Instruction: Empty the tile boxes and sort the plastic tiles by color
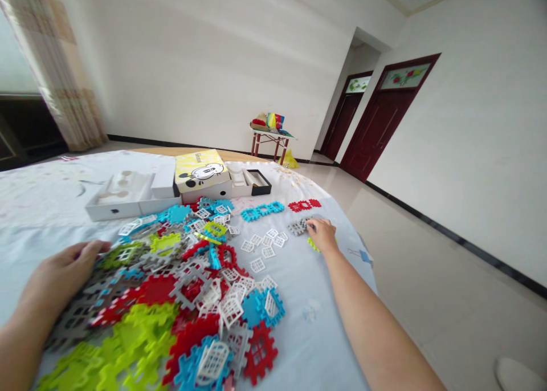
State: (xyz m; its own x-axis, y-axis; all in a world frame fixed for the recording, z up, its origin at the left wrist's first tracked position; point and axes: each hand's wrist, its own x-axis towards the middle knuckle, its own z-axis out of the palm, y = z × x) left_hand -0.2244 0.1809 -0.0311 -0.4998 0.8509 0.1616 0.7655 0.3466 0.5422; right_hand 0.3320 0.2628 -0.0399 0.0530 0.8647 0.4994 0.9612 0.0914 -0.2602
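White box: one is seen open; a white moulded insert and a plain white block are held in it.
Yellow-and-white box: one, printed with a cartoon; its contents are hidden.
Black-edged box: one, set at the right end of the boxes; what is inside cannot be made out.
Strips: one blue strip and one red strip are laid flat on the table.
Loose white window pieces: about eight are scattered beside the heap.
Heap: blue, red, grey, green and white pieces are piled, too overlapped to be counted.
Right hand: placed on grey pieces near the red strip; whether they are gripped cannot be told.
Left hand: rested at the heap's left edge, well apart from the right; its grip cannot be told.
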